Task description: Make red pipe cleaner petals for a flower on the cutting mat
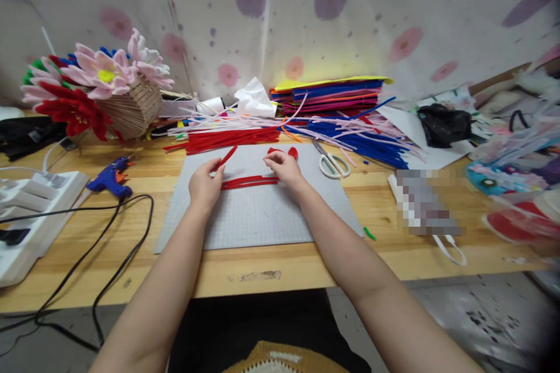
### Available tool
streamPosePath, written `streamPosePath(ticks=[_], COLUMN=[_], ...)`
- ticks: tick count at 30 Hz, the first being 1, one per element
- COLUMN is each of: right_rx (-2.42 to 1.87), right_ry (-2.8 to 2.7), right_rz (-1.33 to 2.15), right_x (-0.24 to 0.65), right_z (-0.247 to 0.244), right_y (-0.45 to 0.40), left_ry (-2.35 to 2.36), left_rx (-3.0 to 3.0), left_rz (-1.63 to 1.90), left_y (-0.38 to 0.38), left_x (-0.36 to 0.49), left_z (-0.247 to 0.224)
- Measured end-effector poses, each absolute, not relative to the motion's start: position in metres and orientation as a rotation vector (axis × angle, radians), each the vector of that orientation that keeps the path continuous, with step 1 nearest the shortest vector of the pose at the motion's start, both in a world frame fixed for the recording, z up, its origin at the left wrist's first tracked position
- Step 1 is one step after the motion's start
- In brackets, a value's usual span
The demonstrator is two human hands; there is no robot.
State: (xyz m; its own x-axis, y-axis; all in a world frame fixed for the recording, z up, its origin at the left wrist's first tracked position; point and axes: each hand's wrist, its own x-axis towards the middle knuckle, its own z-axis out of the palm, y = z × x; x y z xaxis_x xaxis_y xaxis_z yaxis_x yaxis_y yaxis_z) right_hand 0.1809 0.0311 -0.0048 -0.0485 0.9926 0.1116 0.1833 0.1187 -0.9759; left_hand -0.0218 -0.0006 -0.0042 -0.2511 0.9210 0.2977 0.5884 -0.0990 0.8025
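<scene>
Working over a wooden table (394, 256), reaching in from its near edge with both forearms. Facing a grey cutting mat (262, 218) lying on the middle of the table. Along the far edge of the mat, finding a red bundle (234, 140) of fuzzy stems, running left to right.

Over the left part of the mat, holding the left hand (205, 186) in a pinch, closing thumb and fingers on the near end of a held red strip (228, 156). Over the right part, holding the right hand (284, 168) with fingertips pointing left, thumb and fingers sitting near one another (not showing clearly whether gripping anything thin).

To the right of the right hand, seeing scissors (322, 152) lying apart from it, handles facing near and right. Between the hands, slightly to the near side, seeing loose red strips (249, 181) lying on the mat, long axis running left to right, right ends stopping close by the right wrist.

Mattering most: holding the held red strip to the left of the right hand, slanting its long axis from near left to far right, aiming its free end past the far side of the right fingertips and leaving a gap. Being gripped by the left hand, so lying nearer to that one. Just beyond the right hand, showing only partly, seeing rounded red pieces (293, 153).
</scene>
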Motion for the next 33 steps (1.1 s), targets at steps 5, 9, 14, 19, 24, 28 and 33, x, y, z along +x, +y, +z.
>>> streamPosePath(ticks=[5,9,14,19,24,28,33], right_rx=[-1.427,-1.414,-1.415,-1.416,-1.341,-1.200,-1.042], right_ry=[-2.077,-2.302,-2.354,-2.204,-1.992,-1.809,-1.369], right_rz=[0.553,0.394,0.263,0.151,0.167,0.365,0.928], right_x=[0.185,0.183,0.181,0.178,0.173,0.163,0.155], right_z=[-0.009,-0.003,0.003,0.003,0.007,0.007,-0.001], right_y=[0.022,0.014,0.009,0.011,0.007,0.001,0.006], left_ry=[2.029,1.864,1.799,1.754,1.789,1.755,1.336], left_rx=[2.084,2.329,2.444,2.507,2.311,2.056,1.489], left_rz=[1.218,0.928,0.701,0.680,1.010,1.173,1.192], left_y=[-0.005,-0.008,-0.008,-0.011,-0.018,-0.018,-0.013], left_x=[-0.020,-0.013,-0.012,-0.006,-0.001,-0.006,0.001], left_z=[-0.004,-0.006,-0.008,-0.006,0.003,0.005,-0.003])
